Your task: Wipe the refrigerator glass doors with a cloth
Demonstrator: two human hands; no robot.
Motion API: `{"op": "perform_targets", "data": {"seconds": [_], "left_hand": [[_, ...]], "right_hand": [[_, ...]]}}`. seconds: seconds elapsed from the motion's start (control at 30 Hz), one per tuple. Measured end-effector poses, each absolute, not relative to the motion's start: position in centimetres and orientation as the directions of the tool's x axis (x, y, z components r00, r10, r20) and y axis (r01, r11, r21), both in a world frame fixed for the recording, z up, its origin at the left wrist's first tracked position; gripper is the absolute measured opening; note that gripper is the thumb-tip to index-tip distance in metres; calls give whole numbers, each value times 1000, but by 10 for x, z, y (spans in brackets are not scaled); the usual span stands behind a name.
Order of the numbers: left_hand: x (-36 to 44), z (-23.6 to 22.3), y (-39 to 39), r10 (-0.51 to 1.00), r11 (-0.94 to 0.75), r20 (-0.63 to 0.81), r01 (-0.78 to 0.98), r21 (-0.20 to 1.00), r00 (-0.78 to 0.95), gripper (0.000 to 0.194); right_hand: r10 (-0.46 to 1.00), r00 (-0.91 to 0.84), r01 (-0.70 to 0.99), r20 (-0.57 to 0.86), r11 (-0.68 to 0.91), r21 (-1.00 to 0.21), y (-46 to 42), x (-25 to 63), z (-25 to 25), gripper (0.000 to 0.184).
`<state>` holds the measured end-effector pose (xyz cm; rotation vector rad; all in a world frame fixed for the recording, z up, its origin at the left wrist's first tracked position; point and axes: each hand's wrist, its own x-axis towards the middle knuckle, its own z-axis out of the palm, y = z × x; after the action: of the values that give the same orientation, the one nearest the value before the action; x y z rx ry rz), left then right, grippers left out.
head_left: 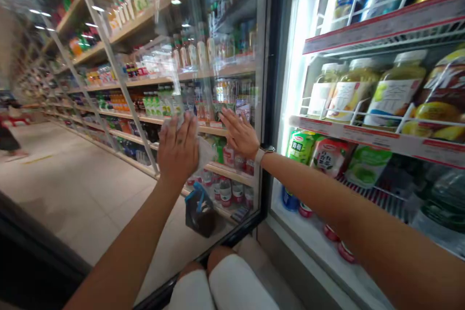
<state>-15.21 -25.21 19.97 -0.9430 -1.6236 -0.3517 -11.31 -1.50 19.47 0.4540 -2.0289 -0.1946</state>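
My left hand (178, 149) presses a white cloth (205, 153) against the glass of an open fridge door (232, 24), fingers together over the cloth. The cloth shows past my fingertips and to the right of my palm. My right hand (240, 133) lies flat on the same glass just to the right, fingers stretched out and holding nothing. A watch (260, 154) sits on that wrist. The door's dark frame (268, 106) runs upright right beside my right hand.
Right of the door, lit fridge shelves (366, 131) hold several bottles and cans. Through the glass I see long shop shelves (119, 116), a tiled aisle and a dark bag (199, 210) on the floor. My knees (221, 283) are at the bottom edge.
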Motion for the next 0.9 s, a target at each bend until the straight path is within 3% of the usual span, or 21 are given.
{"op": "perform_targets", "data": {"seconds": [0.1,0.27,0.47,0.57,0.77,0.9], "left_hand": [[-152,183,-218,463,584,886,754,-301,-5,63],[-152,106,-202,588,542,806,709,-452,65,64],[-151,43,-205,556,562,829,712,-421,51,63],[-154,66,-210,518,588,853,698,-409,64,61],[-158,184,-204,306,697,949,663,-274,72,66],[-158,202,-194,313,669,947,693,-270,68,64]], "right_hand": [[-311,-402,-189,861,948,255,-12,-121,191,59],[-215,-381,-122,899,976,182,-21,-138,171,58],[-210,-368,-74,906,978,196,-23,-143,166,57],[-221,-313,-90,924,975,203,-23,-143,166,57],[-224,-257,-129,940,972,197,-25,-143,163,56],[-212,-312,-129,926,975,180,-25,-142,165,58]]}}
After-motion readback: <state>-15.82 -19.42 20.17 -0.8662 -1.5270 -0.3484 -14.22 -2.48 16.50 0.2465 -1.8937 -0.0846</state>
